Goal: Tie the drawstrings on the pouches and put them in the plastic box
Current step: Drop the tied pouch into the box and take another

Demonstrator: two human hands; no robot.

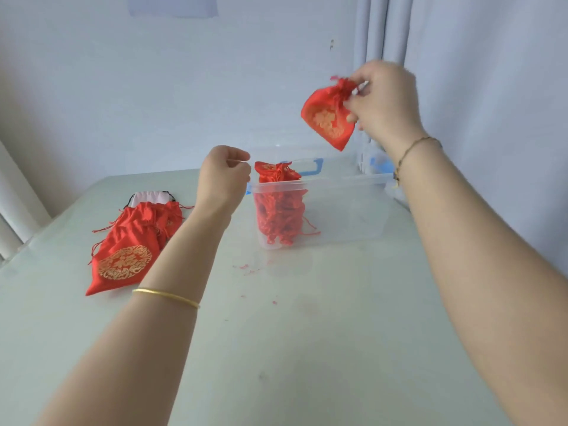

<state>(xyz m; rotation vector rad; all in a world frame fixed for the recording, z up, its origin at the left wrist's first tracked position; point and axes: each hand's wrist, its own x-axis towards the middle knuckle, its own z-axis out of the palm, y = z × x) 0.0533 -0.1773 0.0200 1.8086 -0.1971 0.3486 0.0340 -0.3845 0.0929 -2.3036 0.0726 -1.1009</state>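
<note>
A pale, glossy desk [307,348] filled most of the view, and your two bare forearms reached out over it. Toward its far edge stood a clear rectangular plastic box [344,210], with blue handles showing behind it. At the left lay a heap of red satin drawstring pouches [129,250], the largest on top. Inside the box, a stack of small red pouches [279,210] was packed against the left wall and rose above the rim.

Your right hand [384,99] was raised above the box, its fingers pinching the gathered neck of a small red pouch with a gold motif [327,121], which hung tilted in the air. Your left hand [222,173] hovered just beside the box's left rim, fingers curled in; no cord could be made out in them. Tiny red thread scraps [246,269] dotted the desk.

The likely risks: the pouch might catch by its cord on your fingers when let go, or land on the tall stack and slide out over the rim. A loose knot might also slip open in the fall.

No brand or label showed. The gold emblems resembled characters but were too blurred to read.
</note>
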